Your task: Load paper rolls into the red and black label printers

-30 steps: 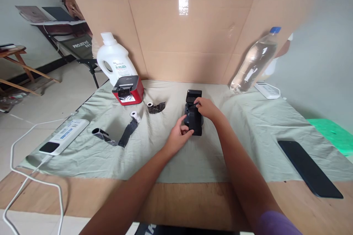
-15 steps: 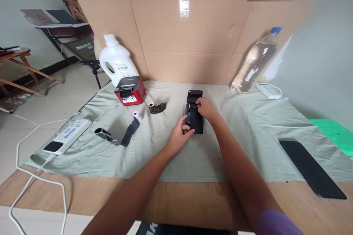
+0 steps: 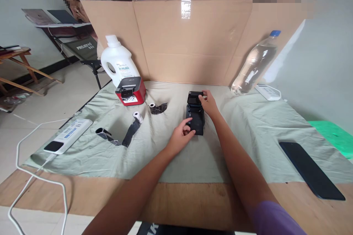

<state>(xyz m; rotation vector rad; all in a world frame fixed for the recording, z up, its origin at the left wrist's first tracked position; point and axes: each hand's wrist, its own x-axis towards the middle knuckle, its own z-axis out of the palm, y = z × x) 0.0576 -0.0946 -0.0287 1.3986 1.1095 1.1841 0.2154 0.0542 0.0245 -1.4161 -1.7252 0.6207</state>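
Observation:
A small black printer (image 3: 188, 113) sits mid-table on the cloth, its black lid (image 3: 194, 97) raised at the far end. A wide black paper strip (image 3: 196, 125) lies along its top toward me. My left hand (image 3: 180, 135) is at the near left, index fingertip and thumb pressed on the strip, other fingers curled. With thumb and fingers, my right hand (image 3: 209, 103) grips the lid's right edge. Left of the printer are a small roll with black paper unwound (image 3: 160, 108) and a longer unrolled black strip (image 3: 131, 132) with a white roll (image 3: 136, 115).
A red-and-black printer (image 3: 131, 91) stands before a white jug (image 3: 120, 60) at the back left. A tilted water bottle (image 3: 255, 64) leans on a cardboard screen (image 3: 193, 40). A phone (image 3: 311, 170) lies right; a white power strip (image 3: 68, 136) with cable lies left. People are behind.
My right hand has moved from the far end of the paper strip up to the lid's right edge. My left hand stays at the strip's near end.

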